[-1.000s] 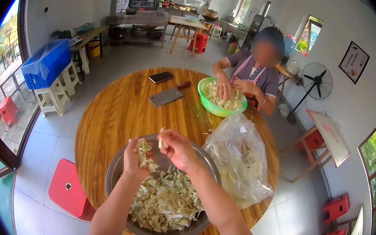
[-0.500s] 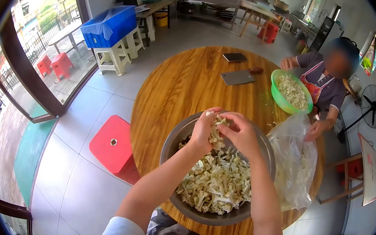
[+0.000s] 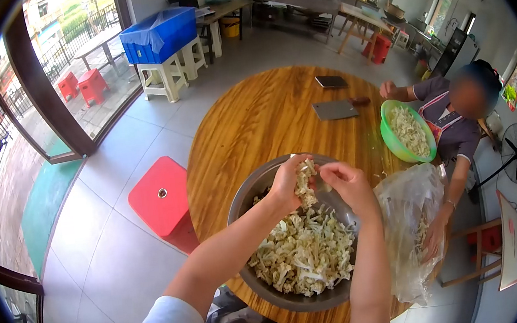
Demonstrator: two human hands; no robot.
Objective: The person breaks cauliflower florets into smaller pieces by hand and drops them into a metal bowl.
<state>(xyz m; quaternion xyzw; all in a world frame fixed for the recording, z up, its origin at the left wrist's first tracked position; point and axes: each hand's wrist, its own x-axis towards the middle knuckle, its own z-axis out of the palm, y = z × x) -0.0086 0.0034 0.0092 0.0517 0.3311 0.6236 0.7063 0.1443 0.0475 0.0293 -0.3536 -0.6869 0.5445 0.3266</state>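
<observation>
My left hand (image 3: 286,185) is closed around a chunk of cauliflower (image 3: 306,187) above a wide steel bowl (image 3: 235,217). Just right of that chunk, my right hand (image 3: 353,188) is closed with its fingertips drawn together; whatever they may hold is hidden. Many small cauliflower pieces (image 3: 303,254) lie heaped in the bowl below both hands.
A cleaver (image 3: 335,110) and a phone (image 3: 331,81) lie on the round wooden table (image 3: 248,118). To the right, a co-worker (image 3: 455,109) sits by a green basin (image 3: 388,136) of cauliflower, one hand at a clear plastic bag (image 3: 402,209). A red stool (image 3: 160,200) stands left.
My right hand has moved right, away from the cauliflower chunk in my left hand, and its fingers have curled in. The co-worker's lower hand has moved down onto the plastic bag.
</observation>
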